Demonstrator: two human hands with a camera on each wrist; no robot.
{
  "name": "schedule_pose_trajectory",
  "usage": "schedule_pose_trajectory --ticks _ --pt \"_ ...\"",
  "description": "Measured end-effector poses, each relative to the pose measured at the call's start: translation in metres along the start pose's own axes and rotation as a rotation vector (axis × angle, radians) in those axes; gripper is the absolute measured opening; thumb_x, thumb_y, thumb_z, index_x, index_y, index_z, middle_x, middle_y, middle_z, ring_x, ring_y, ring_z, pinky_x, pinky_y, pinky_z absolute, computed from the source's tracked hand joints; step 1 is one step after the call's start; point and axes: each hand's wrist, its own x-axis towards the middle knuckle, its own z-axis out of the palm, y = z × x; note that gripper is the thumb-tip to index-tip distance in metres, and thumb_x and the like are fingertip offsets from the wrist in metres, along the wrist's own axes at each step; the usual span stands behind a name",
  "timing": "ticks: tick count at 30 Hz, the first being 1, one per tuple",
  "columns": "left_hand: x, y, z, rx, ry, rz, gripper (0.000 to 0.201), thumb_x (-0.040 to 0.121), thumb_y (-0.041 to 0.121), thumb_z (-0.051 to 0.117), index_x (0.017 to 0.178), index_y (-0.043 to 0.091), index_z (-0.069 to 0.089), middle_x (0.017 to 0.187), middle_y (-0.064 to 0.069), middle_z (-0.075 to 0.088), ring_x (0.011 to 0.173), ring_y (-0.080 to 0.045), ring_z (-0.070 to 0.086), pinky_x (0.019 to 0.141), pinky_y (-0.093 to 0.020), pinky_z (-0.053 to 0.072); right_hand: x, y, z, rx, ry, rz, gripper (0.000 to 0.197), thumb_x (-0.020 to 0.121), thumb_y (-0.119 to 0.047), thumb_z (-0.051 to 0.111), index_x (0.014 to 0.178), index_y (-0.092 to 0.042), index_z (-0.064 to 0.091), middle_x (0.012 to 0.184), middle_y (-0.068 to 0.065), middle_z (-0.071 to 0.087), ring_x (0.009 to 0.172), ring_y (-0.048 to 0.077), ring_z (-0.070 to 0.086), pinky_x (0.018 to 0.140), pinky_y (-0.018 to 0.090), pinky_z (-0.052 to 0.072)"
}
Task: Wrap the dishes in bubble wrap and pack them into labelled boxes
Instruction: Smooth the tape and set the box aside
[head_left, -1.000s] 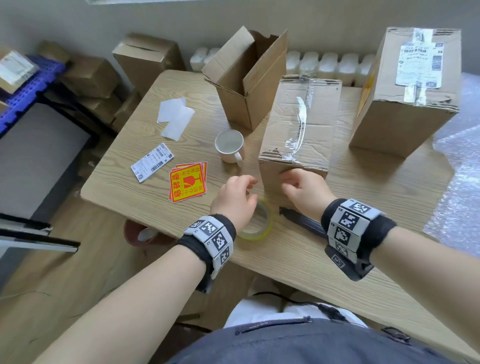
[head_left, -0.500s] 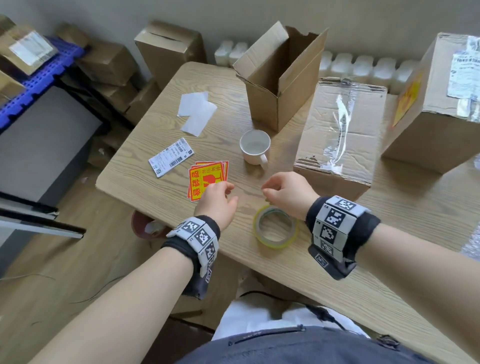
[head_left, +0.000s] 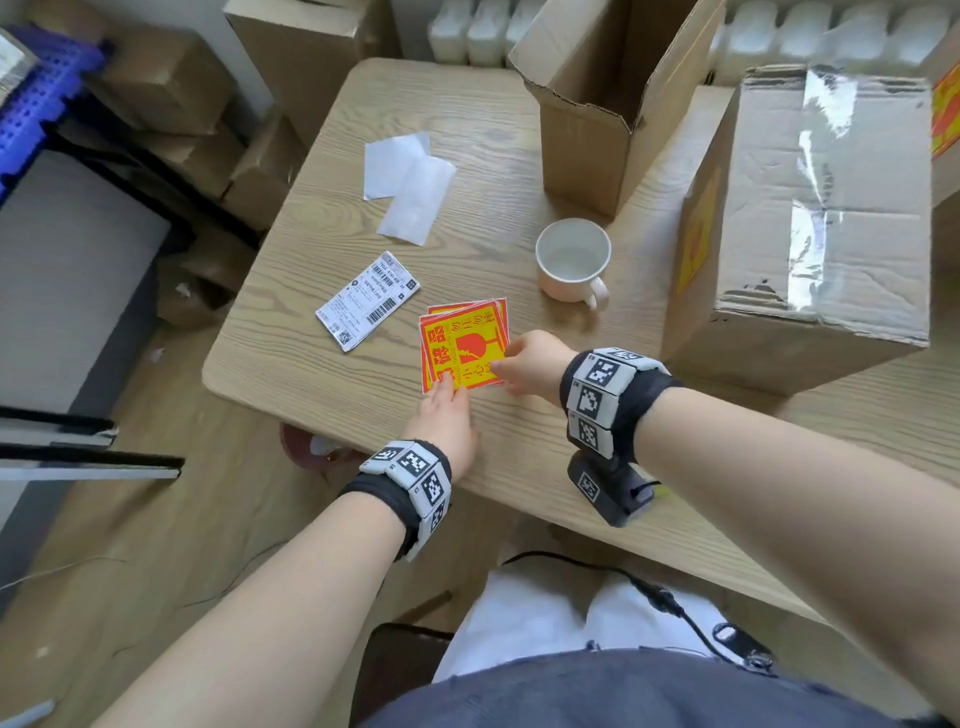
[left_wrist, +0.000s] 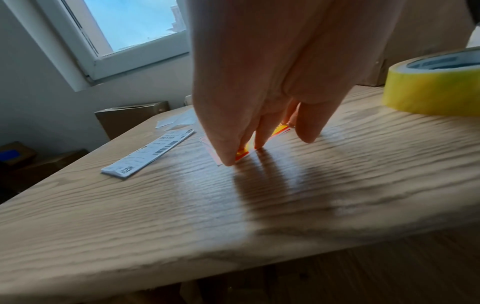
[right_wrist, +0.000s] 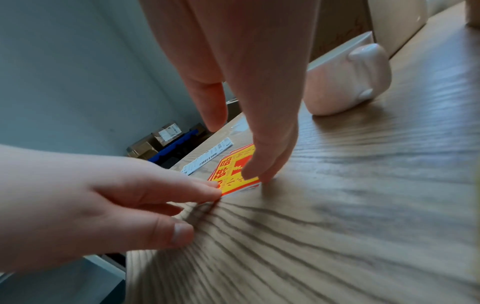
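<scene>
A small stack of red-and-yellow fragile stickers (head_left: 462, 345) lies on the wooden table (head_left: 311, 374) near its front edge. My left hand (head_left: 447, 400) touches the stack's near left corner with straight fingers (left_wrist: 228, 158); the thumb stays apart from them. My right hand (head_left: 519, 364) presses straight fingertips (right_wrist: 259, 174) on the stack's near right edge. A white mug (head_left: 571, 265) stands upright and bare just beyond the stickers. A taped cardboard box (head_left: 810, 208) sits to the right. An open cardboard box (head_left: 587, 104) stands behind the mug.
A white shipping label (head_left: 368, 300) lies left of the stickers, with white backing papers (head_left: 408, 176) further back. A yellow tape roll (left_wrist: 431, 88) sits on the table right of my left hand. More cardboard boxes (head_left: 156, 73) are stacked on the floor at left.
Both hands have left the taped box and the tape roll and moved left onto the sticker stack. The view has shifted down and to the left.
</scene>
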Motion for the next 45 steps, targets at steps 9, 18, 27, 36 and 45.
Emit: schedule_pose_trajectory --ticks 9,18,27,36,45 --pt "-0.006 0.006 0.005 -0.007 -0.035 0.049 0.052 0.099 0.02 0.04 0.146 0.005 0.024 0.159 -0.016 0.001 0.147 -0.027 0.006 0.117 -0.034 0.01 0.0 0.001 0.005 -0.169 0.15 0.129 0.036 0.089 -0.023 0.06 0.061 -0.012 0.041 0.065 0.002 0.044 0.08 0.022 0.049 0.066 0.029 0.036" --pt "-0.011 0.017 0.0 -0.006 -0.05 0.086 0.057 0.1 0.025 0.042 0.15 0.012 0.019 0.16 -0.007 0.003 0.147 -0.021 0.006 0.118 -0.036 0.014 -0.004 0.009 0.001 -0.096 0.236 0.16 0.029 0.083 -0.012 0.068 0.105 -0.008 0.05 0.106 0.006 0.063 0.103 0.024 0.06 0.077 0.03 0.046" --pt "-0.006 0.027 -0.012 -0.375 0.16 -0.089 0.05 0.098 0.024 0.046 0.144 0.007 0.034 0.144 -0.017 0.039 0.133 -0.03 0.036 0.11 -0.035 0.028 -0.016 0.017 -0.021 0.02 0.181 0.056 0.01 0.079 -0.003 0.058 0.085 -0.008 0.064 0.096 0.015 0.069 0.088 0.032 0.068 0.079 0.043 0.057" --pt "-0.016 0.049 -0.038 -1.472 0.142 -0.328 0.042 0.099 0.012 0.046 0.139 0.009 0.035 0.128 -0.015 0.052 0.105 -0.028 0.059 0.081 -0.039 0.052 -0.067 0.03 -0.059 0.419 0.101 -0.179 0.024 0.085 0.01 0.05 0.073 -0.011 0.049 0.069 0.011 0.063 0.054 0.017 0.064 0.056 0.029 0.058" --pt "-0.038 0.082 -0.06 -1.556 0.083 -0.083 0.023 0.092 0.005 0.057 0.114 0.008 0.056 0.093 -0.005 0.067 0.075 -0.013 0.064 0.067 -0.023 0.056 -0.098 0.055 -0.102 0.332 0.261 -0.242 0.03 0.083 -0.004 0.068 0.109 -0.01 0.053 0.099 0.013 0.065 0.072 0.024 0.068 0.059 0.032 0.059"
